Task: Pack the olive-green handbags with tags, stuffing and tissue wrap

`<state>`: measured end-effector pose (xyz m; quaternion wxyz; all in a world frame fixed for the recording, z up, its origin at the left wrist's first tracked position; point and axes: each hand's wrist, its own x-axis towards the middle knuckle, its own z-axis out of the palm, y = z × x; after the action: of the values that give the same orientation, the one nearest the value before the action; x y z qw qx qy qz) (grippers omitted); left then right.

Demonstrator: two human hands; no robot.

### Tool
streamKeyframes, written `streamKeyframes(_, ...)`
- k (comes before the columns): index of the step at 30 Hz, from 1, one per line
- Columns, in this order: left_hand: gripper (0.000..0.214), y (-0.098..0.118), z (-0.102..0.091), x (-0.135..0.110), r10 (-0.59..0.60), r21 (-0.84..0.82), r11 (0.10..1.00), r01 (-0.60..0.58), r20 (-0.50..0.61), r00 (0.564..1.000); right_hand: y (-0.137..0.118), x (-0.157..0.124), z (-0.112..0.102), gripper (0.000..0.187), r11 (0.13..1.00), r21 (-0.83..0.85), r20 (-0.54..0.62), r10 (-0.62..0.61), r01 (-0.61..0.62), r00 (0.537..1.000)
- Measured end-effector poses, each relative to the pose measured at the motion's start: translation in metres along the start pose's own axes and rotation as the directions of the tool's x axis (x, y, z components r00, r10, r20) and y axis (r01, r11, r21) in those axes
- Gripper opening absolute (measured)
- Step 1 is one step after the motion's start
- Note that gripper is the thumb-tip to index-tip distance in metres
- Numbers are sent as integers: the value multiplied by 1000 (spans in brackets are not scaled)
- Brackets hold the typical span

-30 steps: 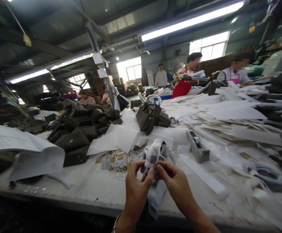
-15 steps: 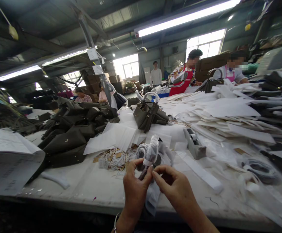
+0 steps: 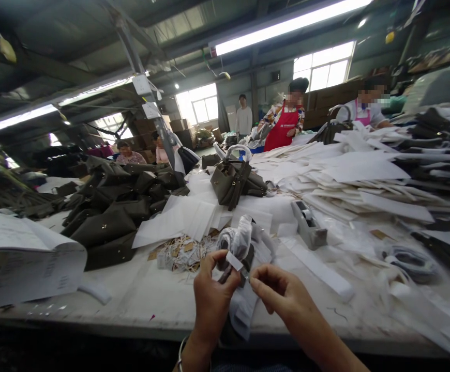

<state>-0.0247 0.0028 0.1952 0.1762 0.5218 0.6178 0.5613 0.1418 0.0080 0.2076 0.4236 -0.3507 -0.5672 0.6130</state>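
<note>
My left hand (image 3: 214,292) pinches a dark strap (image 3: 225,275) between thumb and fingers, near the table's front edge. A white strip (image 3: 234,261) stands out at the fingertips. White wrapping (image 3: 242,238) covers the looped part above, and more pale wrapping (image 3: 242,312) hangs below. Just to the right, my right hand (image 3: 281,292) has thumb and forefinger pressed together; whatever is between them is too small to make out. Beyond the hands sits a dark handbag (image 3: 228,183) with a white-wrapped handle.
Dark bags (image 3: 104,227) are piled at left, near tags with strings (image 3: 186,253). A grey tape dispenser (image 3: 309,227) stands right of the hands. White sheets (image 3: 345,181) are heaped behind it. A coil (image 3: 410,262) lies at right. Several people work beyond the table (image 3: 143,294).
My right hand has moved slightly right, away from my left fingertips. The white strip now sticks out more plainly from the left hand. The person in the red apron has turned and shifted left.
</note>
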Motion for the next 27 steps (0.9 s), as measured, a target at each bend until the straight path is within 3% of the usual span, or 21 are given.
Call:
streamKeyframes(10, 31, -2, -7, 8, -72, -190, 975, 115, 220, 973, 19, 24, -16, 30, 967, -239, 7, -93, 92, 996)
streamKeyframes(19, 36, 1, -19, 14, -158, -319, 882, 347, 493, 856, 28, 35, -10, 14, 951, -236, -2, -207, 201, 978)
streamKeyframes(22, 35, 5, -21, 13, -159, -334, 866, 373, 523, 838, 27, 36, -4, 11, 957, -177, -30, -240, 232, 970)
streamKeyframes(27, 33, 9, -17, 9, -147, -352, 865, 357, 503, 852, 33, 36, 3, 7, 932, -203, -129, -330, 301, 935)
